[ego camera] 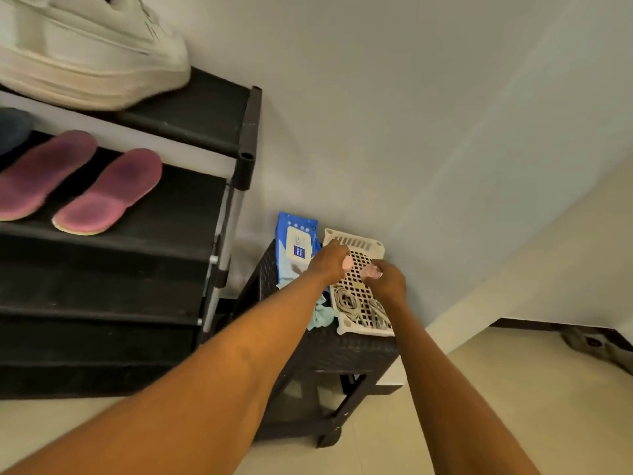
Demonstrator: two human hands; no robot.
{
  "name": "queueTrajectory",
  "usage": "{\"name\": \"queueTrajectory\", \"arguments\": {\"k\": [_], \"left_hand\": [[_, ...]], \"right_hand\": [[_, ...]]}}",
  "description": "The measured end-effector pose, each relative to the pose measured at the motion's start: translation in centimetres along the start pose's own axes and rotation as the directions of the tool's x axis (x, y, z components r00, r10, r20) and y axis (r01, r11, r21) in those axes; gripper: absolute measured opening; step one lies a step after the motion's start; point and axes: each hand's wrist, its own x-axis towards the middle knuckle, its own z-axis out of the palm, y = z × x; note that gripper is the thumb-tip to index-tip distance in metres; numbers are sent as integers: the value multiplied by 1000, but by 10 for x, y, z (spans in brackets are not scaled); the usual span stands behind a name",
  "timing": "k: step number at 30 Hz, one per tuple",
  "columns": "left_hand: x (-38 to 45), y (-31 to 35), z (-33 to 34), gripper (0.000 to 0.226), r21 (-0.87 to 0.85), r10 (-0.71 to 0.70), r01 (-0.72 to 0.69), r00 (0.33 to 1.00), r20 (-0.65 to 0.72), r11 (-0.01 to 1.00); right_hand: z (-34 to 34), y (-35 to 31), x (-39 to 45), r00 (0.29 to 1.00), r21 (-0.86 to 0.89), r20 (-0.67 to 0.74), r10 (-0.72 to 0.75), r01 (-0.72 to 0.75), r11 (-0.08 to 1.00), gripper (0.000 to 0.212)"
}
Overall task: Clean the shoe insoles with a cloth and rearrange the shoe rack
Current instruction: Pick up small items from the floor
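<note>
Black rack (191, 214), pink insoles (109, 192) angled up-right

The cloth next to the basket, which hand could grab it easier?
Probably the left hand. It is on the same side as the cloth, while the right hand is over the basket, farther across.

Two pink insoles (78, 186) lie side by side on black rack (191, 214).
</note>
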Motion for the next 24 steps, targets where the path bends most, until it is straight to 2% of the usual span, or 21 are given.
{"name": "queueTrajectory", "arguments": {"k": [3,7,12,15,19,24], "left_hand": [[16,-3,11,34,161,25,-28,999,19,987],[38,-8,19,31,389,54,-55,998,13,919],[51,-16,26,39,521,24,-44,999,45,852],[53,-20,30,44,554,6,-36,998,56,832],[54,-23,31,44,545,9,-27,999,35,838],[54,-26,31,47,482,6,-27,999,45,876]], "right_hand": [[12,13,15,999,-40,39,15,-13,999,49],[31,25,41,998,-76,51,24,-20,997,47],[38,34,54,994,-99,84,71,-63,993,41],[36,36,55,995,-138,85,46,-34,990,43],[38,31,55,992,-117,98,-77,88,989,56],[50,37,52,994,-165,91,-64,78,983,42]]}}
